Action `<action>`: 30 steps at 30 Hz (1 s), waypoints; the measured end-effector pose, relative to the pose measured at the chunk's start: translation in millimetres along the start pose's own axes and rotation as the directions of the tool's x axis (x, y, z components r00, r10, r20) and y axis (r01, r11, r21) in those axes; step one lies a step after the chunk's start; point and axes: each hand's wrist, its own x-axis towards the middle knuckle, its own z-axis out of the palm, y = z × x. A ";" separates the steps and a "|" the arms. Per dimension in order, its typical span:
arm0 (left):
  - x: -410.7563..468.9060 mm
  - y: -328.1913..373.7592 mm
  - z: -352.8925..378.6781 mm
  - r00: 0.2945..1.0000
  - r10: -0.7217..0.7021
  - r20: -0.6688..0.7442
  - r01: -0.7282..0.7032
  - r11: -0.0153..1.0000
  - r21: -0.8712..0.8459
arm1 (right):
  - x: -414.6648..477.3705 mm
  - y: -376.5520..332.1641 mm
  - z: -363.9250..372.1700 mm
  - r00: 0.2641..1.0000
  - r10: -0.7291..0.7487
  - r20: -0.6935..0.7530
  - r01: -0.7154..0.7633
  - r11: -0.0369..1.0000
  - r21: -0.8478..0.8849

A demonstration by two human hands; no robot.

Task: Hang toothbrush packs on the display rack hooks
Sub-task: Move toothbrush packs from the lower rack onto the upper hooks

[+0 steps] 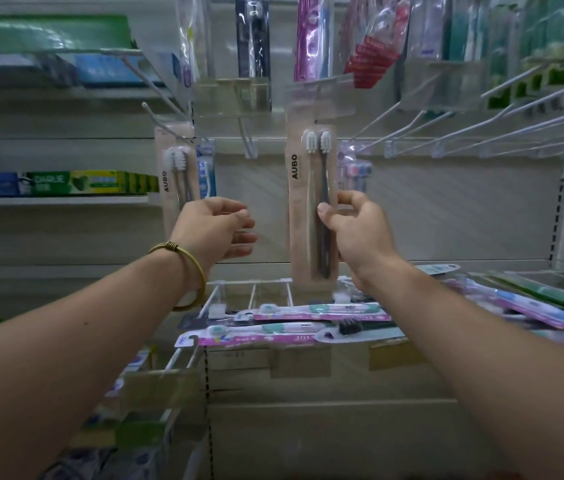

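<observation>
Head view: your right hand (356, 233) pinches the pack (303, 209) at mid-height, upright below a clear tag holder (322, 95). Keep it square and feed its top hole on. I can't tell if it's threaded. Your left hand (218, 230) is loosely curled and empty. Loose packs (308, 313) lie below.

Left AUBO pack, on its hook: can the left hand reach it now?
Probably yes. The left hand is empty, right by the lower half of the left pack, nothing between them. The right hand holds the other pack off to the side.
</observation>
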 end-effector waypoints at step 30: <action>19.3 -18.7 28.4 0.982 -0.111 0.152 0.097 0.991 0.097 | 52.9 42.2 29.2 0.984 0.127 -0.125 -0.151 0.968 -0.198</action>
